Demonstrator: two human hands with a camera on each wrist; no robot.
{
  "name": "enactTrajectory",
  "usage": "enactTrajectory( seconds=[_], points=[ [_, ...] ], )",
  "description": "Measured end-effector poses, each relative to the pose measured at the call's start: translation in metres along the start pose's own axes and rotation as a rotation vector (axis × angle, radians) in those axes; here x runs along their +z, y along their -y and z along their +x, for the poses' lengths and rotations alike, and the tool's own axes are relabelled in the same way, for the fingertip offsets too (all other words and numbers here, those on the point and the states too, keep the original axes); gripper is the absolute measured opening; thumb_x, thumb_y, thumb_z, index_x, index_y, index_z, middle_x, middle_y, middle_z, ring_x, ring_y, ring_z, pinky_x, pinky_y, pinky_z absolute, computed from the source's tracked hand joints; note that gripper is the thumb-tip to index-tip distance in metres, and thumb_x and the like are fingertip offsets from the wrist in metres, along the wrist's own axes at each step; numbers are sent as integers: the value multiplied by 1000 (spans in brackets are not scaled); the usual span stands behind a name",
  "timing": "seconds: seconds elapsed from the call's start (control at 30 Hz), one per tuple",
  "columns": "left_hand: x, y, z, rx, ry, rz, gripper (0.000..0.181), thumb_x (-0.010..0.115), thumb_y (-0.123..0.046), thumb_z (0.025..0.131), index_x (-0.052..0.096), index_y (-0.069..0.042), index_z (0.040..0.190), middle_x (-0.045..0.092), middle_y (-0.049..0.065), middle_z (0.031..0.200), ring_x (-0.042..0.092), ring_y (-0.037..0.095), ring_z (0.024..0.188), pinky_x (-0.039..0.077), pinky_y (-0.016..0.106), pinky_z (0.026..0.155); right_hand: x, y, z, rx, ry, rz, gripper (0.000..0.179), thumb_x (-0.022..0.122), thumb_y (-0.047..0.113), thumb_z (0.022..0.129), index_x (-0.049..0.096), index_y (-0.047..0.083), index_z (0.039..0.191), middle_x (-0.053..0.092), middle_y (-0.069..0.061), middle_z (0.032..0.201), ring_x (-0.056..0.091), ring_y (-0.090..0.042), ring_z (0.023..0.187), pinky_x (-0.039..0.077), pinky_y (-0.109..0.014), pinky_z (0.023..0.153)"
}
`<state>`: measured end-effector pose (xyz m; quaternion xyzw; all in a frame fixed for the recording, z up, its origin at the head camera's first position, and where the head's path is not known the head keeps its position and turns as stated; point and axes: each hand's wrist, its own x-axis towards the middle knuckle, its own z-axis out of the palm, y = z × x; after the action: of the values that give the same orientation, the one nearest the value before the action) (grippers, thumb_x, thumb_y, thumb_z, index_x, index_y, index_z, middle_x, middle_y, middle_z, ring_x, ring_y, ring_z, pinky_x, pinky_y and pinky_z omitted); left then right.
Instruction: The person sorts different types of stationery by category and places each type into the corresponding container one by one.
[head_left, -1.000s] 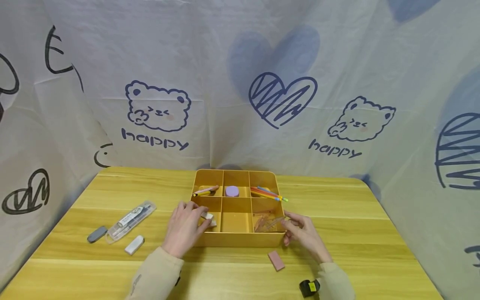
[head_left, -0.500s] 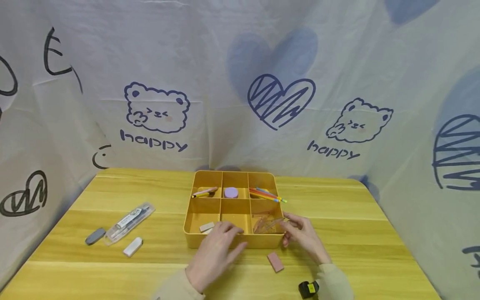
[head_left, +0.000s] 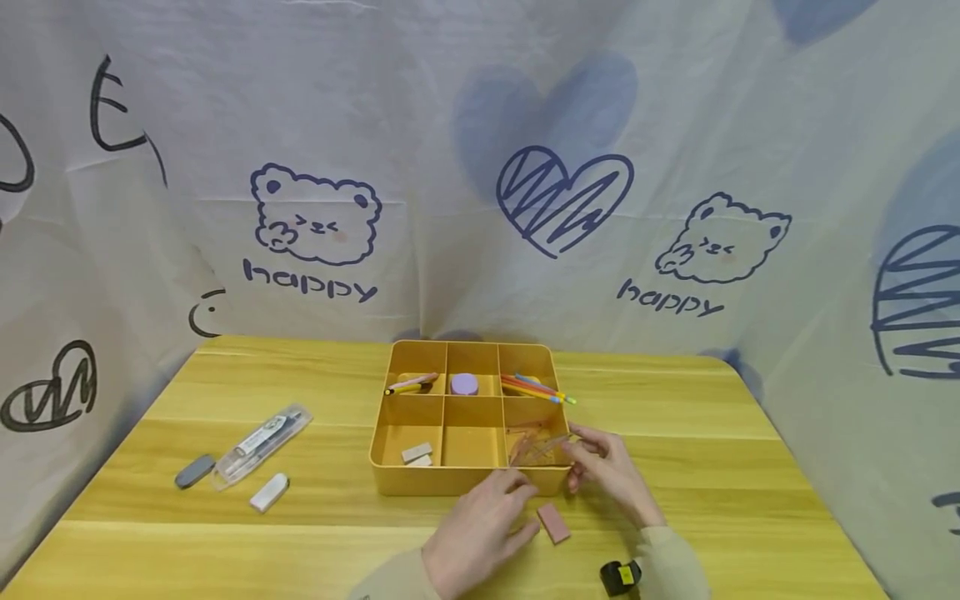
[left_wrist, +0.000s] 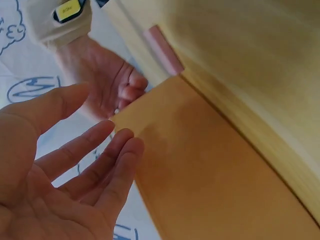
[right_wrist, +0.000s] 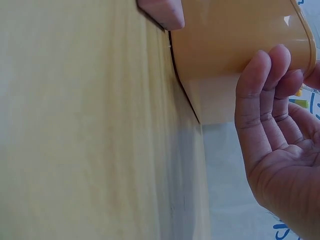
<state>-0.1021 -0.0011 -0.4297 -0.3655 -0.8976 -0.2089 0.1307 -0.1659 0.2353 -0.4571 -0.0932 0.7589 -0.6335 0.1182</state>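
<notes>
A yellow six-compartment box (head_left: 465,482) stands on the table. My right hand (head_left: 609,475) holds its front right corner, fingers curled against the side at the rim. In front of the box my left hand (head_left: 482,529) hovers with relaxed, spread fingers and nothing in them. A pink eraser (head_left: 553,523) lies on the table just right of the left fingertips; the right wrist view shows the same eraser (right_wrist: 162,11) close by the box wall. Two whitish erasers (head_left: 417,453) lie in the front left compartment, and clear set squares (head_left: 534,443) sit in the front right one.
Pencils (head_left: 536,388) lean in the back right compartment, pens (head_left: 411,383) in the back left, a purple round item (head_left: 464,383) between. At left lie a clear pen case (head_left: 262,446), a grey eraser (head_left: 195,471) and a white one (head_left: 269,492). A printed curtain (head_left: 450,275) hangs behind.
My left hand has let go of a whitish eraser in the front left compartment, then moved right and towards me, close to the pink eraser. The right hand has stayed at the box corner.
</notes>
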Motion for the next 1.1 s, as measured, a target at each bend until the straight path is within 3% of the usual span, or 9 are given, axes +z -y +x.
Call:
enactTrajectory(
  seconds=[0.23, 0.4, 0.57, 0.8, 1.1],
  points=[
    [10, -6, 6, 5, 172, 18, 23, 74, -33, 92, 75, -23, 113, 69, -2, 116, 67, 11, 100, 58, 20, 73, -1, 2, -1, 3, 7, 1, 66, 57, 22, 103, 29, -15, 151, 68, 4, 77, 64, -8, 61, 61, -28, 64],
    [17, -8, 12, 56, 242, 24, 13, 76, -34, 90, 76, -32, 103, 70, -7, 116, 66, 7, 102, 58, 18, 76, -1, 3, -2, 8, 7, 8, 66, 57, 22, 103, 29, -15, 151, 68, 6, 78, 63, -7, 61, 61, -27, 64],
    [23, -9, 18, 110, 310, 113, 18, 76, -40, 88, 75, -34, 105, 67, -9, 112, 63, 4, 96, 54, 17, 72, -1, 3, -2, 13, 8, 11, 66, 56, 21, 104, 28, -15, 151, 68, 8, 78, 63, -7, 61, 61, -26, 64],
    [30, -10, 22, 151, 344, 165, 28, 75, -43, 88, 72, -34, 115, 66, -4, 124, 64, 8, 105, 57, 20, 80, -1, 3, -1, 17, 5, 16, 67, 57, 21, 103, 28, -16, 151, 68, 7, 78, 64, -8, 61, 61, -27, 66],
    [35, -11, 27, 171, 362, 211, 28, 74, -40, 90, 72, -33, 117, 67, -1, 123, 64, 10, 103, 57, 21, 81, -1, 3, 0, 25, -6, 15, 67, 58, 20, 103, 28, -17, 150, 68, 7, 78, 64, -8, 61, 61, -28, 66]
  ],
)
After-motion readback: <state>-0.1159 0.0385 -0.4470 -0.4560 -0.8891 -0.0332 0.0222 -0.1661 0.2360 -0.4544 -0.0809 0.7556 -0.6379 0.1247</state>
